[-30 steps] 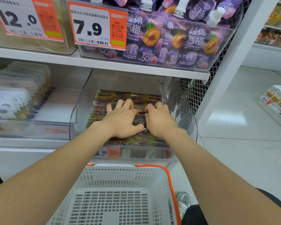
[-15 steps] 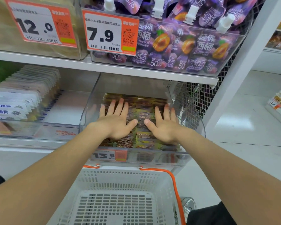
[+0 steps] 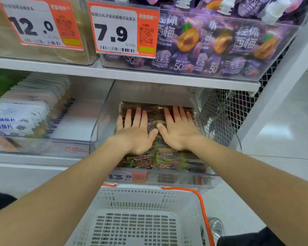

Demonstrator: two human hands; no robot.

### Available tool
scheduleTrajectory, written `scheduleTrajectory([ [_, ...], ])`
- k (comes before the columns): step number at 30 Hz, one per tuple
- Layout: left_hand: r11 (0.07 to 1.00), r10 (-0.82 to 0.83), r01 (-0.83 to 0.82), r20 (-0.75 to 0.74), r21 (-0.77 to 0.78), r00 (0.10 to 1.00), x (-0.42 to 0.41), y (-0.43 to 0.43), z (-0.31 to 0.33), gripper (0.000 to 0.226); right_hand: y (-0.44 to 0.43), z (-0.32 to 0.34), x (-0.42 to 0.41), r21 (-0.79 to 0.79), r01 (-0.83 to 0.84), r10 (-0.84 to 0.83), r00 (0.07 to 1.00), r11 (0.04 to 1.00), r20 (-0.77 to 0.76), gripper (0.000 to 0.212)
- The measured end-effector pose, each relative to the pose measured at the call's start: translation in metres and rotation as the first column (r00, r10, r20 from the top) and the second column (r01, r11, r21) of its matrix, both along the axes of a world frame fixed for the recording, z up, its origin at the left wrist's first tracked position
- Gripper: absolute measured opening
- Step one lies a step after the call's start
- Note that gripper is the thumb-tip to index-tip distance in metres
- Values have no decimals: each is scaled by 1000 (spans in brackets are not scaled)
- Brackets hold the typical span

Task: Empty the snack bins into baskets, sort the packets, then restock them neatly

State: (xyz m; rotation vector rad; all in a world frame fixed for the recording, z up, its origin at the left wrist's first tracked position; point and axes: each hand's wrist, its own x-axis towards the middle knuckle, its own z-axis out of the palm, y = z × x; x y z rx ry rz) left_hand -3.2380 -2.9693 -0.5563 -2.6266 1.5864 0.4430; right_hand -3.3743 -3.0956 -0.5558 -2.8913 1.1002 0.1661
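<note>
- While both palms lie flat inside the clear bin, the L hand and R hand press down on the snack packets. Fingers are straight, spread and aimed at the bin's back, w/ nothing gripped.
- Packets are brown-green and lie flat in rows, long axis running left-right.
- Middle rows are hidden under the palms; print is too blurred to read.
- Below the bin's front is a white basket w/ an orange handle, cut off at the bottom.
</note>
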Motion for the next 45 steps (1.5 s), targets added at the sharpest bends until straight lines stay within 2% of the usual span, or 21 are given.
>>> scheduleTrajectory([
  [5,999,20,-18,-51,36,998,-1,0,11,83,5,2,-3,24,17,-17,1000,1000,22,74],
  [10,982,22,7,-148,189,989,-5,21,37,92,16,14,-15,112,36,-43,997,993,65,78],
  [13,970,-60,99,-175,222,983,-12,45,46,96,31,15,-37,41,-18,19,1000,999,-21,93],
  [19,946,-53,111,-193,304,980,-16,50,37,99,39,17,-49,140,-59,73,993,988,-95,94],
  [22,979,-59,103,-237,176,970,-12,55,37,95,50,32,-58,257,-61,58,998,965,17,82],
  [24,992,-105,117,-226,40,968,-14,61,38,85,61,49,-67,299,-147,115,986,943,122,67],
  [26,965,-249,228,-187,-126,950,-20,71,50,63,78,66,-80,258,-263,211,954,930,212,49],
  [28,924,-340,285,-208,-253,917,-29,85,69,41,96,79,-94,194,-304,251,933,933,257,23],
  [30,916,-368,317,-199,-244,909,-35,103,81,33,109,86,-106,203,-258,214,953,945,215,6],
  [34,909,-375,377,44,-176,926,-34,123,78,26,117,82,-115,93,-162,151,982,982,118,6],
  [37,909,-359,371,95,-191,928,-35,125,78,26,118,79,-114,19,-150,148,984,988,98,7],
  [42,879,-238,318,252,-356,938,-39,116,77,27,104,80,-105,-36,-117,122,972,992,199,8],
  [45,874,-171,280,289,-398,942,-37,105,69,22,95,75,-91,-93,-106,123,974,990,192,9],
])
